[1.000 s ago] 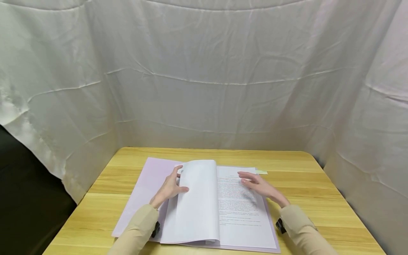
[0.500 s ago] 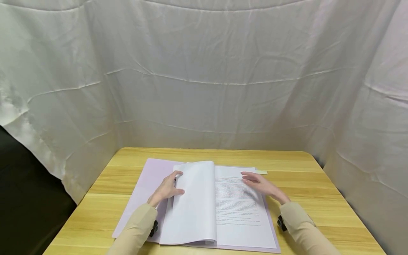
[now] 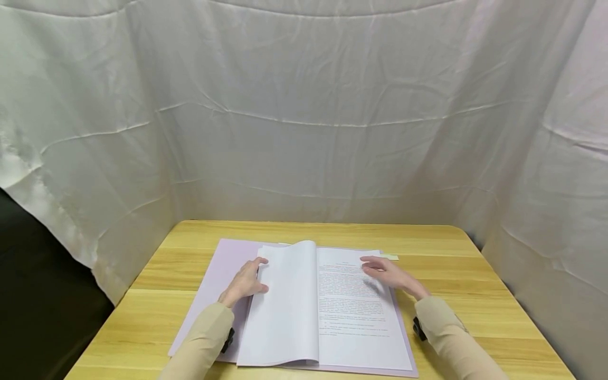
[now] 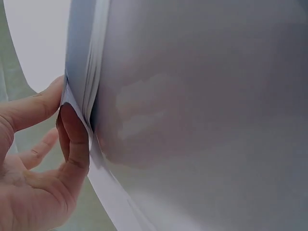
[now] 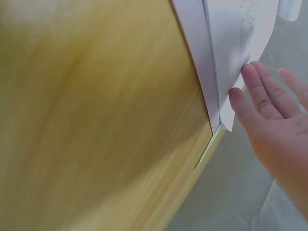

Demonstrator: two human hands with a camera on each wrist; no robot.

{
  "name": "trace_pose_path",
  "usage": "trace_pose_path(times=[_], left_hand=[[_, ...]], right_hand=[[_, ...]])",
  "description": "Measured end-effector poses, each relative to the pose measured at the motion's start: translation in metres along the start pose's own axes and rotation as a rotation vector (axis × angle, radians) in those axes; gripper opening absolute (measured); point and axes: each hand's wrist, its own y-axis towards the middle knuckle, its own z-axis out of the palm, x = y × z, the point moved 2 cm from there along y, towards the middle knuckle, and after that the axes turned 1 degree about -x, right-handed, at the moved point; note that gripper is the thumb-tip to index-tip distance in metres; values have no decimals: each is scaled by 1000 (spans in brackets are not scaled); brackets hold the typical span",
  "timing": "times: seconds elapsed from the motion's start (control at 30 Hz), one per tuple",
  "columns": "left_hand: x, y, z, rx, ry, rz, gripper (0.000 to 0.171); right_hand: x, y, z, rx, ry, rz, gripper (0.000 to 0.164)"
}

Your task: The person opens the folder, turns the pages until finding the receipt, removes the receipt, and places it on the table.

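A lilac folder (image 3: 228, 264) lies open on the table with a stack of white paper in it. At the left edge of the turned-over blank sheets (image 3: 287, 306), my left hand (image 3: 243, 283) pinches the paper between thumb and fingers. The left wrist view shows that hand (image 4: 57, 183) with the paper's edge (image 4: 96, 62) bent between thumb and curled fingertips. On the right side lies a printed page (image 3: 351, 338). Over its upper right part is my right hand (image 3: 391, 275), fingers extended and holding nothing; the right wrist view has this hand (image 5: 274, 120) beside the page's edge.
A pale yellow-green tab (image 3: 390, 257) sticks out past the folder's top right corner. The wooden table (image 3: 456, 269) has grey-white curtains (image 3: 304, 158) behind it and at both sides. A black area (image 3: 43, 295) shows at the far left.
My left hand has moved slightly left and down with the turned sheets, which now lie flatter and farther left. A little more printed text shows. The right hand has shifted only slightly right.
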Motion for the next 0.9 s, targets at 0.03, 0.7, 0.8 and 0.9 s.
trace_pose_path(times=[0.03,0.7,0.8,0.9], left_hand=[[0,0,1,0,8,-1,71],[-11,1,16,122,12,221,74],[-13,2,19,174,-1,260,77],[-13,3,21,223,-21,237,77]], right_hand=[[0,1,0,-3,-1,-3,50],[-20,24,-11,-219,-207,55,49],[-21,27,-11,-227,-212,56,50],[-21,30,-11,-246,-196,71,51]])
